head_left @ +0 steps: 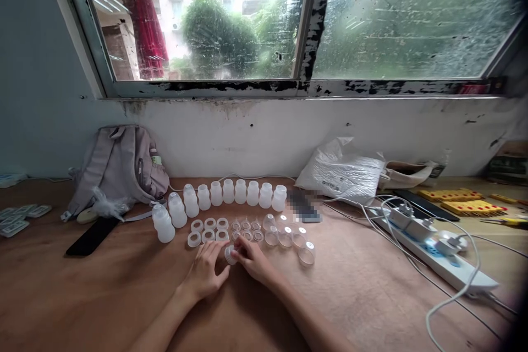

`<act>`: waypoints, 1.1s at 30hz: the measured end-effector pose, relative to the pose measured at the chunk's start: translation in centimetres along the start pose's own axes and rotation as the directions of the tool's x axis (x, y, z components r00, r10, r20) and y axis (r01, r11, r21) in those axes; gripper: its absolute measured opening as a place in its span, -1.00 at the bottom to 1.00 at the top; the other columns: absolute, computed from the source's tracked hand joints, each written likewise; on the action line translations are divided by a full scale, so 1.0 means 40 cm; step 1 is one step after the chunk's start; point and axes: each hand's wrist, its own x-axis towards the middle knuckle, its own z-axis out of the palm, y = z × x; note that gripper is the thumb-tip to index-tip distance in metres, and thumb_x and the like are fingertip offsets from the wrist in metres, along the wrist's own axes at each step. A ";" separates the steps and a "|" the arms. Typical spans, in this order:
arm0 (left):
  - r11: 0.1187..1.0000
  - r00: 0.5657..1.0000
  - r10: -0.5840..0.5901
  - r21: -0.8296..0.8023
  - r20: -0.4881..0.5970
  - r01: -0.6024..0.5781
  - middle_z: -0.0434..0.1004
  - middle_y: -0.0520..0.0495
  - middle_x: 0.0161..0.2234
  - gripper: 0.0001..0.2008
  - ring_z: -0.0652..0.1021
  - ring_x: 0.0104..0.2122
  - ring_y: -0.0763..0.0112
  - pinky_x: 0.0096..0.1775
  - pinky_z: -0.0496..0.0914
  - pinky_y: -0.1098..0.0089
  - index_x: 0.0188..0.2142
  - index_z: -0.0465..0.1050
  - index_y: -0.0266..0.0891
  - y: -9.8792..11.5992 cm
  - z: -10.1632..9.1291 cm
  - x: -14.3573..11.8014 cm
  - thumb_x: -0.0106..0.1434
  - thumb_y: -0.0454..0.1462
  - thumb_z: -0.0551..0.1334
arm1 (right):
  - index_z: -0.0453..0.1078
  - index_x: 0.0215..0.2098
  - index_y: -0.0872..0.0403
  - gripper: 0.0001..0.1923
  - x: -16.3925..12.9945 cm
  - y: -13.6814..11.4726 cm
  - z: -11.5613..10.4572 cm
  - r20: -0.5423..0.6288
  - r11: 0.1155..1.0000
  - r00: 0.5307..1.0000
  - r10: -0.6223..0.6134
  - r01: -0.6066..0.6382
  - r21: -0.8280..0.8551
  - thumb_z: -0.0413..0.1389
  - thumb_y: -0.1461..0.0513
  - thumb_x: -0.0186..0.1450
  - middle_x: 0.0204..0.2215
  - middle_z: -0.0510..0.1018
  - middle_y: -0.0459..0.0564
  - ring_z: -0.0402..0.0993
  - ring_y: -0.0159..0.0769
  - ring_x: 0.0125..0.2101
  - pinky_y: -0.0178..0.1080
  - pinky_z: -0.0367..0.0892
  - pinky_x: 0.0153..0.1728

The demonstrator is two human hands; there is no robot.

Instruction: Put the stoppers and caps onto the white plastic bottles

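Observation:
Low over the near side of the rows, my right hand [252, 257] pinches a small clear-white bottle ring [230, 255] between thumb and fingers. My left hand [207, 265] curves around the ring's left side, its thumb apart from its outstretched fingers; whether it touches the ring is hard to make out. Just beyond the left fingers lie several white screw rings [197, 225] in two rows. Clear nipples [246, 224] stand in rows beyond my right hand, partly covered by it. To the right are several clear dome caps [306, 253]. Translucent baby bottles [216, 193] form an arc behind.
The leftmost bottles [164, 224] carry tops. A backpack [119, 165] and a black phone [92, 237] lie left. At right are a silvery plastic bag [342, 170], a power strip [437, 253] with loose cables, and yellow parts [474, 208]. A window wall bounds the wooden table [124, 308].

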 end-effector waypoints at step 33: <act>0.960 0.964 -0.211 0.151 -0.162 0.236 0.36 -0.09 -0.20 -0.68 0.42 -0.18 0.21 -0.17 0.29 0.23 -0.14 0.29 -0.13 -0.093 -0.039 -0.070 0.08 -0.15 0.13 | 0.26 -0.32 0.05 -0.85 0.002 0.037 0.008 -0.132 0.855 0.990 -0.040 -0.034 -0.518 0.08 0.24 0.11 -0.38 0.39 -0.02 0.29 -0.25 -0.34 -0.24 0.20 -0.31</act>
